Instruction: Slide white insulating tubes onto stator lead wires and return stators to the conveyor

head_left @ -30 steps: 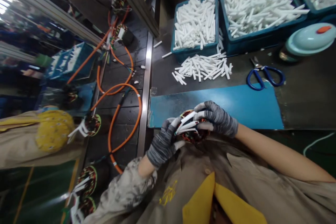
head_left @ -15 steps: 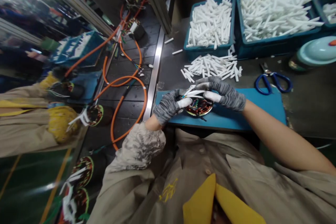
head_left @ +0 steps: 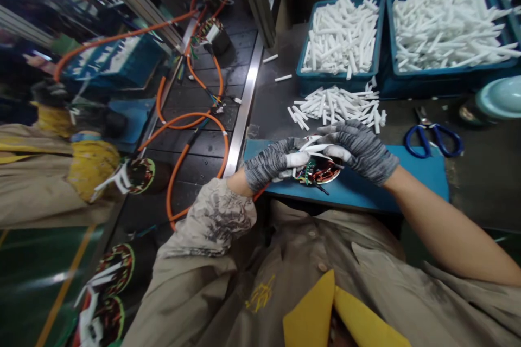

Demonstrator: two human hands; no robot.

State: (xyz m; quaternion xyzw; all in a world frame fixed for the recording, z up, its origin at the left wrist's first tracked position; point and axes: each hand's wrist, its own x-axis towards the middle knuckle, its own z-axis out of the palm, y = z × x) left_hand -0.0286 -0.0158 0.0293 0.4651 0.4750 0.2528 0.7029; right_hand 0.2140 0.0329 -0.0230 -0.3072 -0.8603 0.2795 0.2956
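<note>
Two hands wear ribbed grey knit gloves with whitish tips: the left hand point(head_left: 271, 165) pinches the left ends of slender white sleeves point(head_left: 314, 148), its fingers nearly closed, while the right hand point(head_left: 360, 149) curls its fingers on their right ends, thumb slightly parted. Close beneath, a round coppery coil point(head_left: 329, 173) with coloured wires sits over the flat blue mat point(head_left: 382, 195). Beyond lie a heap of smooth short tubes point(head_left: 340, 103) and blue-looped scissors point(head_left: 428, 135) on the dark bench point(head_left: 271, 103).
</note>
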